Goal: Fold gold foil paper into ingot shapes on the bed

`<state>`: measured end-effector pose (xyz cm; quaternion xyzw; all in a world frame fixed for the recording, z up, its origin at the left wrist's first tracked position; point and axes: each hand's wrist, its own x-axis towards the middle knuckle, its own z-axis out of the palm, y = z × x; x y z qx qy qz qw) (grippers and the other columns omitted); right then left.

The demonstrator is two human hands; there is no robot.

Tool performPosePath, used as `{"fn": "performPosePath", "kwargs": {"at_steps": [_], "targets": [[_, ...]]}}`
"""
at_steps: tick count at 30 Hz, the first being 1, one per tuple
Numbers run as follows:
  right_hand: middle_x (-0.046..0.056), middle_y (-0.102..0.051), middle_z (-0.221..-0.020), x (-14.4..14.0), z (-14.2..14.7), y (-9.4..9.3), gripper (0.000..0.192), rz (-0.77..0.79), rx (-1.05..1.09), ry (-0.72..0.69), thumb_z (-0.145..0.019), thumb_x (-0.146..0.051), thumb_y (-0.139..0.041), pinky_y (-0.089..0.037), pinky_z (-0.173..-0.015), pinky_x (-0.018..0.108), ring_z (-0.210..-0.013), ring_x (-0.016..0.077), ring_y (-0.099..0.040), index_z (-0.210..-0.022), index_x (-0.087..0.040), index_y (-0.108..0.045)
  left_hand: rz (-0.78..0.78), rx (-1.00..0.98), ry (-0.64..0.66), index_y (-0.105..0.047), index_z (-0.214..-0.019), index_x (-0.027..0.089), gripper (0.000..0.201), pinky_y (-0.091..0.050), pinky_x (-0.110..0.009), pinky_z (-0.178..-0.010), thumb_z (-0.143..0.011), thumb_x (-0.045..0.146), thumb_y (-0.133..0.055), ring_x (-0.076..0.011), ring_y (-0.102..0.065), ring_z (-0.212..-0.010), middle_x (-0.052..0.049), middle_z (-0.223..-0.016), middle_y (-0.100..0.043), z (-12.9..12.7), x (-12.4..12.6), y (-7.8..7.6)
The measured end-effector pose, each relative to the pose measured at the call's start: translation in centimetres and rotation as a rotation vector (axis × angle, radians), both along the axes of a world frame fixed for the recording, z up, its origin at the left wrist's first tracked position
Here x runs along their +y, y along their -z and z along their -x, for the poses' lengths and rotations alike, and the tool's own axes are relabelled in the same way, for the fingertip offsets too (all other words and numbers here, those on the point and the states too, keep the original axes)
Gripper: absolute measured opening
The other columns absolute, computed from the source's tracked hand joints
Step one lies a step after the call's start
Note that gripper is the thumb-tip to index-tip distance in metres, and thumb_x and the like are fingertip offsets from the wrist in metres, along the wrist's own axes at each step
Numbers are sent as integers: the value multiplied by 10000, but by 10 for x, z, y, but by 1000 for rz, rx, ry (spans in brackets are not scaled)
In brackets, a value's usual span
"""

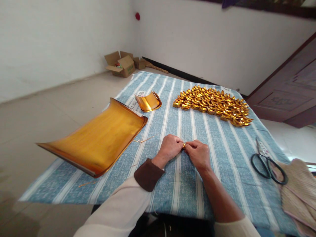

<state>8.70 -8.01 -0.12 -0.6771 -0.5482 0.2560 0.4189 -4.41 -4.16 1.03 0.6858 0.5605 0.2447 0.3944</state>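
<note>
Gold foil bit (pixel 184 145) pinched in the grip. Under it, bench cloth (pixel 187 184): blue w/ white stripes. Left of grip: big amber-gold sheet stack (pixel 98 138). Beyond, shiny gold folded pieces (pixel 213 104). Right: black-handled scissors (pixel 268 163). Left cuff (pixel 148 174) brown, sleeve cream.

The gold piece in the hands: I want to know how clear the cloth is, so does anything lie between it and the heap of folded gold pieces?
Nothing visible does. The gold piece sits pinched between the left hand and right hand; only bare striped cloth lies between it and the heap. The scissors lie off to the right.
</note>
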Motion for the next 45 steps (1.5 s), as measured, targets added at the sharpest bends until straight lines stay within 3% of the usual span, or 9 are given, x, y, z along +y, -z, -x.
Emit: {"fn": "performPosePath", "kwargs": {"at_steps": [9, 17, 45], "targets": [[43, -715, -718, 0, 5, -4, 190, 32, -66, 28, -709, -222, -583, -464, -669, 284, -674, 175, -644, -701, -182, -768, 8, 5, -12, -788, -716, 137, 176, -410, -221, -621, -746, 122, -614, -136, -613, -634, -10, -600, -676, 0, 1, 1], [49, -709, -727, 1, 8, -5, 191, 45, -53, 16, -717, -204, -579, -451, -661, 280, -679, 174, -648, -704, -178, -767, 5, 24, -13, -787, -727, 135, 194, -393, -223, -564, -751, 135, -595, -129, -583, -560, -8, -577, -663, 1, 1, -1], [38, -700, -709, 3, 11, -10, 174, 93, -78, 44, -709, -179, -591, -434, -664, 277, -670, 170, -633, -614, -186, -736, 34, 28, -47, -782, -698, 153, 179, -430, -229, -608, -712, 129, -605, -152, -638, -642, -14, -619, -696, -1, 2, 0]]}}
